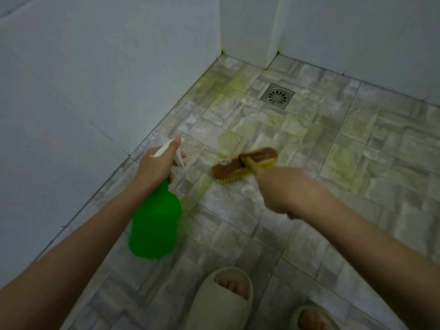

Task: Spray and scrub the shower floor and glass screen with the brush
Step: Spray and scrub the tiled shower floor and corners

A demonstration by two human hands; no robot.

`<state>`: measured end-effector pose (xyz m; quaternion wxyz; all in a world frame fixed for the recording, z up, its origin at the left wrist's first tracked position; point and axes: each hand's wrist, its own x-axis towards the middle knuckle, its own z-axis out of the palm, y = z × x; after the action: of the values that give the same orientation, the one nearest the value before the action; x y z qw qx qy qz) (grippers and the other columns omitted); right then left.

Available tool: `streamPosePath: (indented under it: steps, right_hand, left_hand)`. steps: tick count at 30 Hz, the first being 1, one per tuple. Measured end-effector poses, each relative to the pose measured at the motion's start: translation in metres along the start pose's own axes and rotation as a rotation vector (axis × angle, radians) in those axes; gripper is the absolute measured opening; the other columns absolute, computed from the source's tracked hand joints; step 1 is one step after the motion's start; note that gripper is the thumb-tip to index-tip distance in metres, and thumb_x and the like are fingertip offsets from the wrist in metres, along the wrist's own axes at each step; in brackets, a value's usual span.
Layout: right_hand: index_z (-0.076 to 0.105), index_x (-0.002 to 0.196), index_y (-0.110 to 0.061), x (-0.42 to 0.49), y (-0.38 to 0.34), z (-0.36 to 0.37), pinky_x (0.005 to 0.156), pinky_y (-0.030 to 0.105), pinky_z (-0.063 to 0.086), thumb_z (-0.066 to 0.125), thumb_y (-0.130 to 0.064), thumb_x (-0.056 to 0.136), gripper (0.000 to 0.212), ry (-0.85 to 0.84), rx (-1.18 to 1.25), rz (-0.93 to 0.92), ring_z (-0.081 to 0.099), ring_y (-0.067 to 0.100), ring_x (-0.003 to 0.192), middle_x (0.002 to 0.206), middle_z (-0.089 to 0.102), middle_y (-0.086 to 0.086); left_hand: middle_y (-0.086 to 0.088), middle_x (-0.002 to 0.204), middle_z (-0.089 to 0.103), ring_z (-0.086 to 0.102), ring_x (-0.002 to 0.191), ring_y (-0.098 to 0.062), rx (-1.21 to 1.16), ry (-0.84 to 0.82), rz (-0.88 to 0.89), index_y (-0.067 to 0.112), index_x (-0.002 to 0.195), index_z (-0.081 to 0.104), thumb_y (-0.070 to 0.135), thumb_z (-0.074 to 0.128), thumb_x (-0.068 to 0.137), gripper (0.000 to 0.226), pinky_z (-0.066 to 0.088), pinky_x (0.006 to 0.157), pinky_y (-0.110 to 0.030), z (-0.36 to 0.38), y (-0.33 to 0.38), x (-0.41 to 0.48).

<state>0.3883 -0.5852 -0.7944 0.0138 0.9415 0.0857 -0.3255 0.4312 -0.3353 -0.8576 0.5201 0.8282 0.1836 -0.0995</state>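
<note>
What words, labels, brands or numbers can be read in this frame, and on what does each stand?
No text can be read in this view.
brush: a darker patch on the wooden back may be a stamp, but it is too blurred to read.
green spray bottle: no label shows on the visible side.
drain cover: no marking can be made out.

Pale grey walls meet a stone-pattern tiled floor with a square metal drain near the corner.
</note>
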Motion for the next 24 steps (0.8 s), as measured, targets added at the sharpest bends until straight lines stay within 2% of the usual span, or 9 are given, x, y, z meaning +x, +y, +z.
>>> streamPosePath:
  steps: [2, 5, 9, 12, 16, 19, 21, 23, 24]
  right_hand:
    - [0.003, 0.156, -0.018, 0.01, -0.012, 0.0, 0.042, 0.028, 0.03, 0.041, 0.0, 0.093, 0.076, 0.056, 0.017, -0.051, 0.03, 0.014, 0.048, 0.12, 0.055, 0.01]
    - [-0.015, 0.153, -0.03, 0.044, -0.004, -0.019, 0.06, 0.033, 0.042, 0.039, 0.004, 0.095, 0.086, 0.163, 0.051, -0.062, 0.035, 0.016, 0.05, 0.076, 0.042, 0.005]
    - [-0.002, 0.155, -0.023, 0.037, -0.001, -0.018, 0.063, 0.034, 0.044, 0.047, 0.0, 0.091, 0.085, 0.118, 0.083, 0.013, 0.035, 0.016, 0.05, 0.106, 0.058, 0.012]
    - [0.013, 0.155, -0.013, 0.017, -0.023, 0.024, 0.045, 0.029, 0.033, 0.045, -0.003, 0.091, 0.072, 0.155, -0.032, -0.023, 0.035, 0.014, 0.047, 0.124, 0.055, -0.002]
    - [0.002, 0.155, -0.011, 0.077, -0.021, 0.007, 0.058, 0.032, 0.039, 0.033, 0.002, 0.098, 0.067, 0.256, -0.063, 0.023, 0.063, 0.025, 0.077, 0.114, 0.063, 0.013]
    - [-0.01, 0.154, -0.019, 0.09, -0.003, -0.028, 0.064, 0.035, 0.043, 0.04, 0.002, 0.094, 0.081, 0.217, 0.027, 0.075, 0.052, 0.023, 0.064, 0.111, 0.061, 0.016]
    - [0.002, 0.156, -0.016, 0.075, -0.003, -0.027, 0.06, 0.033, 0.045, 0.047, -0.002, 0.091, 0.079, 0.145, -0.002, 0.102, 0.046, 0.019, 0.057, 0.132, 0.053, 0.012]
    - [0.022, 0.153, -0.013, 0.065, -0.009, -0.013, 0.049, 0.032, 0.041, 0.046, -0.003, 0.091, 0.067, 0.092, -0.003, 0.058, 0.046, 0.018, 0.054, 0.132, 0.051, 0.005]
    - [0.019, 0.154, -0.014, 0.068, -0.01, -0.013, 0.049, 0.032, 0.04, 0.043, -0.002, 0.092, 0.068, 0.109, 0.014, 0.043, 0.051, 0.019, 0.058, 0.135, 0.049, 0.008]
  left_hand:
    - [-0.009, 0.086, 0.079, 0.052, 0.037, -0.015, -0.01, -0.003, -0.01, 0.012, 0.089, 0.077, 0.06, 0.051, 0.1, 0.055, 0.048, 0.046, -0.027, -0.001, -0.001, 0.0]
    - [-0.01, 0.086, 0.079, 0.051, 0.036, -0.014, -0.047, 0.016, -0.025, 0.014, 0.088, 0.077, 0.059, 0.052, 0.099, 0.053, 0.047, 0.046, -0.027, 0.0, -0.002, -0.002]
    - [-0.012, 0.092, 0.079, 0.05, 0.039, -0.017, -0.122, 0.014, -0.048, 0.02, 0.088, 0.076, 0.056, 0.054, 0.1, 0.044, 0.046, 0.045, -0.026, -0.002, 0.0, -0.003]
    - [-0.011, 0.086, 0.079, 0.05, 0.036, -0.017, -0.127, 0.019, -0.059, 0.014, 0.086, 0.078, 0.058, 0.056, 0.098, 0.051, 0.045, 0.041, -0.023, -0.001, 0.001, -0.003]
    - [-0.006, 0.082, 0.079, 0.052, 0.036, -0.016, -0.076, -0.009, -0.025, 0.014, 0.086, 0.078, 0.06, 0.054, 0.098, 0.053, 0.047, 0.044, -0.024, 0.001, 0.008, -0.003]
    - [-0.004, 0.086, 0.08, 0.052, 0.038, -0.017, -0.091, -0.008, -0.011, 0.019, 0.088, 0.077, 0.06, 0.053, 0.099, 0.049, 0.048, 0.048, -0.027, -0.001, 0.014, -0.001]
    - [-0.002, 0.087, 0.08, 0.052, 0.038, -0.017, -0.108, -0.006, -0.008, 0.022, 0.087, 0.077, 0.061, 0.053, 0.099, 0.047, 0.048, 0.047, -0.028, -0.001, 0.017, 0.001]
    - [-0.002, 0.087, 0.08, 0.054, 0.04, -0.019, -0.115, -0.008, -0.003, 0.025, 0.083, 0.077, 0.062, 0.054, 0.097, 0.047, 0.047, 0.048, -0.029, 0.0, 0.021, 0.004]
    - [-0.001, 0.088, 0.08, 0.055, 0.041, -0.02, -0.113, -0.008, 0.003, 0.027, 0.083, 0.077, 0.063, 0.053, 0.097, 0.046, 0.047, 0.049, -0.03, 0.001, 0.023, 0.005]
